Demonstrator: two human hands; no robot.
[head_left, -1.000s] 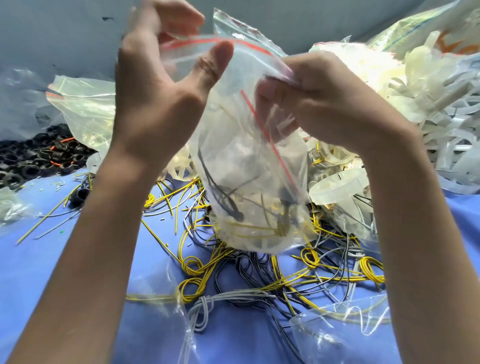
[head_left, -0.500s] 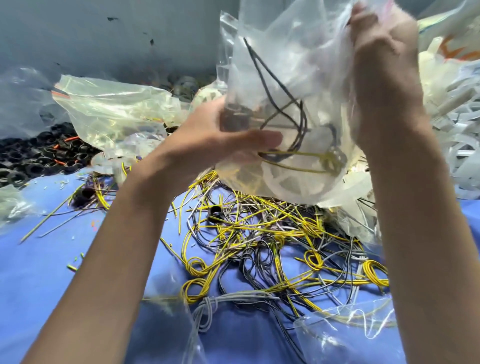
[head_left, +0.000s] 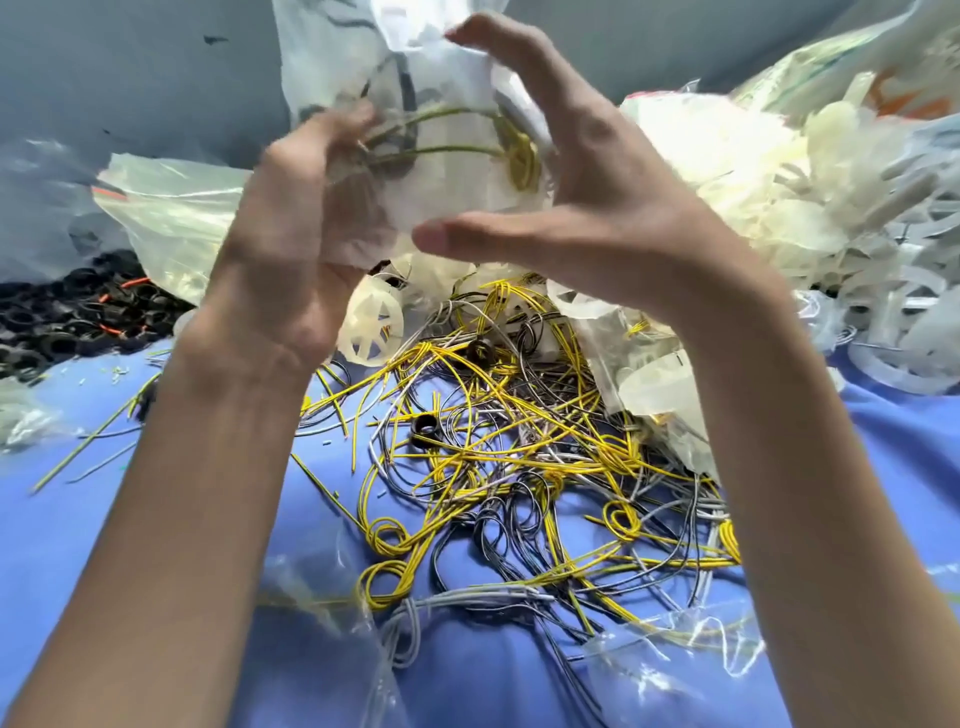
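Clear bag (head_left: 447, 176): held up high between both hands, above the wire pile, near the top edge of the view.
Bag content: some yellow wires (head_left: 519, 161) and dark wires, seen through the plastic.
L hand (head_left: 291, 234): at the left side of the bag, fingers curled into the plastic. It is blurred, so the grip is only probable; the bag's lower corner lies against the palm.
R hand (head_left: 587, 208): at the right side of the bag, wide spread, fingers arched over the top part, thumb stretched out under the bag's bottom. It holds nothing; whether the fingertips touch the plastic cannot be told.
Wire pile (head_left: 493, 457): yellow, grey and black wires, tangled, on the blue cloth (head_left: 104, 545), directly below the bag and between the forearms.
Black ring (head_left: 425, 427): lies on the wire pile, approx. in the middle.
White wheel (head_left: 371, 327): behind the pile, just right of the L wrist.
White plastic parts (head_left: 779, 197): big heap at the right, behind the R hand.
Black rings heap (head_left: 67, 322): far left, well apart from the bag.
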